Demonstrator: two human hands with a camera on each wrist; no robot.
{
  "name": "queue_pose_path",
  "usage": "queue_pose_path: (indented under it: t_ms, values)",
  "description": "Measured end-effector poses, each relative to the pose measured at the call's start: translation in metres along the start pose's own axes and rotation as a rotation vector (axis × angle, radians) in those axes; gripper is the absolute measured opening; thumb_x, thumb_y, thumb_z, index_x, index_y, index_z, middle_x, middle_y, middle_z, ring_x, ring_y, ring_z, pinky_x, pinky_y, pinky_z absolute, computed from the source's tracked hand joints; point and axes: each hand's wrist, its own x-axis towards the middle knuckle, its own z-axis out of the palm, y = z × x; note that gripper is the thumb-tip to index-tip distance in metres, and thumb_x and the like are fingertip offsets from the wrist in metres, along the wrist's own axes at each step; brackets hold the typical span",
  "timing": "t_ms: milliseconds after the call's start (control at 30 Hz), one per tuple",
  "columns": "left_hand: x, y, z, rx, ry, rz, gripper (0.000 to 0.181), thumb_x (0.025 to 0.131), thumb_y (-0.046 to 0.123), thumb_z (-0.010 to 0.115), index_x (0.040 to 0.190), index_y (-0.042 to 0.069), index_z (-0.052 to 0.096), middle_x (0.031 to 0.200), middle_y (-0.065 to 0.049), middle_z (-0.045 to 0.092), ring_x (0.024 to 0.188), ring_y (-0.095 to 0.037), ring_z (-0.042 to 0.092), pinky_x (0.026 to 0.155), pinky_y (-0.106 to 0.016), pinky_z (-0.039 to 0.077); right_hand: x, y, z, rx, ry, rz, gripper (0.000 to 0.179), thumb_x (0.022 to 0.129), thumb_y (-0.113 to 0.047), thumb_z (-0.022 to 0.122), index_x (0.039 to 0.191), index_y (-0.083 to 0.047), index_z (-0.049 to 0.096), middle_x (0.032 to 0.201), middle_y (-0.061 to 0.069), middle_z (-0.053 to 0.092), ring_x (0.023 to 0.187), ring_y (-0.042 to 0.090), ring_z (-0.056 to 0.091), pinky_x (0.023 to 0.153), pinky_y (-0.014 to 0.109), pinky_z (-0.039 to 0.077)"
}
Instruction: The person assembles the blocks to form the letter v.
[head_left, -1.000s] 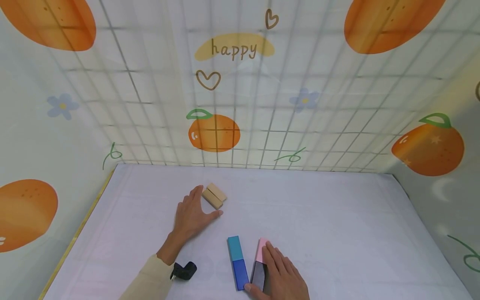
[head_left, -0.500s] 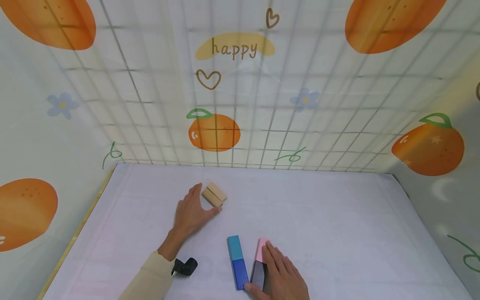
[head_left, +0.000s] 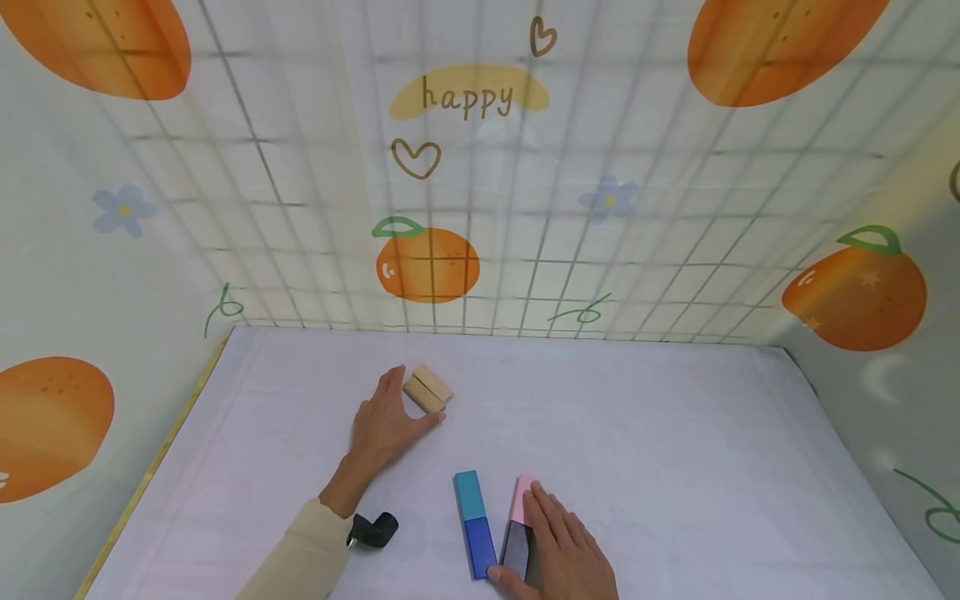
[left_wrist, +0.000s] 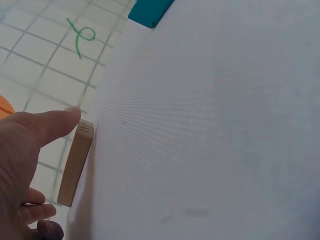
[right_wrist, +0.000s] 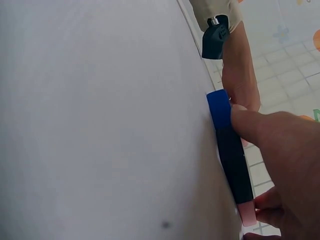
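Observation:
Two plain wooden blocks (head_left: 424, 395) lie side by side on the white-covered table. My left hand (head_left: 384, 427) spreads around their left side, its thumb extended at their near end. In the left wrist view, the thumb tip is right at the numbered end of a wooden block (left_wrist: 76, 162). A teal block (head_left: 470, 495) and a blue block (head_left: 481, 547) form a row. Beside it, a pink block (head_left: 522, 498) and a black block (head_left: 517, 547) form another. My right hand (head_left: 570, 546) rests along that second row with straight fingers, its thumb by the blue block's near end, partly covering both blocks.
A black device (head_left: 375, 531) is strapped at my left wrist, close over the table (head_left: 675, 450). Behind the table stands a grid-patterned curtain (head_left: 510, 208) printed with oranges. A yellow strip (head_left: 153, 467) runs along the table's left edge.
My left thumb has moved slightly away from me, and the gap between the two wooden blocks has narrowed. The left forearm has shifted a little right; my right hand stays in place.

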Motion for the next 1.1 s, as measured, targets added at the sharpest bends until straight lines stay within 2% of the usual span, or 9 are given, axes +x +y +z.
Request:
queue_pose_path:
  t_ms: [300, 600, 833, 1100]
  values:
    - [0.0011, 0.0026, 0.0014, 0.034, 0.006, -0.006, 0.097, 0.081, 0.057, 0.077, 0.153, 0.005, 0.039, 0.152, -0.017, 0.045, 0.119, -0.043, 0.059, 0.090, -0.057, 0.051, -0.0001, 0.0011, 0.0014, -0.013, 0.017, -0.009, 0.114, 0.074, -0.095, 0.042, 0.153, -0.013, 0.044, 0.160, 0.003, 0.039, 0.143, 0.027, 0.041, 0.112, 0.047, 0.038]
    - [0.0019, 0.0020, 0.0023, 0.038, 0.001, -0.013, 0.095, 0.081, 0.056, 0.078, 0.152, 0.005, 0.042, 0.149, -0.017, 0.048, 0.121, -0.040, 0.059, 0.095, -0.057, 0.048, -0.0001, 0.0012, 0.0016, -0.005, 0.028, -0.020, 0.113, 0.075, -0.094, 0.045, 0.153, -0.011, 0.044, 0.159, 0.004, 0.041, 0.142, 0.028, 0.042, 0.112, 0.048, 0.038]
    - [0.0027, 0.0028, 0.0041, 0.034, 0.005, -0.006, 0.090, 0.081, 0.054, 0.079, 0.149, 0.004, 0.047, 0.146, -0.017, 0.052, 0.121, -0.039, 0.059, 0.095, -0.056, 0.048, 0.0009, 0.0003, 0.0004, 0.014, -0.015, -0.017, 0.114, 0.075, -0.093, 0.045, 0.153, -0.010, 0.042, 0.159, 0.006, 0.039, 0.143, 0.028, 0.041, 0.113, 0.049, 0.037]
    - [0.0025, 0.0022, 0.0056, 0.046, 0.029, 0.021, 0.084, 0.080, 0.051, 0.081, 0.146, 0.006, 0.053, 0.142, -0.016, 0.056, 0.117, -0.035, 0.061, 0.087, -0.050, 0.052, 0.0007, 0.0018, 0.0020, -0.009, 0.024, -0.027, 0.113, 0.075, -0.093, 0.045, 0.153, -0.010, 0.044, 0.158, 0.005, 0.041, 0.142, 0.027, 0.043, 0.111, 0.048, 0.039]
